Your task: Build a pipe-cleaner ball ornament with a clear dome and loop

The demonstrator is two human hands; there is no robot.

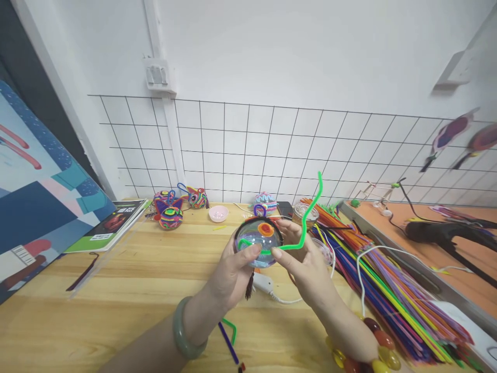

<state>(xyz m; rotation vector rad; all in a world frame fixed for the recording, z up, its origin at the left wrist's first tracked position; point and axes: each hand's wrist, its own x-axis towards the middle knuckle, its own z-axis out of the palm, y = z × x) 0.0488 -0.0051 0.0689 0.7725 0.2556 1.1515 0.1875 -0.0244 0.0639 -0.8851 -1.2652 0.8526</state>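
Observation:
Between my hands is a round clear ornament (pixel 254 235) with a black rim, a purple loop on top and a dark tassel (pixel 249 286) hanging below. An orange coil (pixel 266 229) sits on its face. My left hand (pixel 237 267) grips the left side, thumb on the front. A bent green pipe cleaner (pixel 306 223) lies across the lower face, its free end rising to the right. My right hand (pixel 305 261) pinches it with the thumb near the ornament's right edge; its other fingers are partly hidden behind. Under my left wrist lie purple (pixel 228 342) and green pipe cleaner pieces.
Bundles of coloured pipe cleaners (pixel 388 290) cover the right side, beside an orange surface (pixel 466 228). Colourful yarn ornaments (pixel 171 215) and a pink bowl (pixel 218 213) stand at the back. A white tool with a cord (pixel 263 282) lies behind my hands. Magazines (pixel 112 225) are at left.

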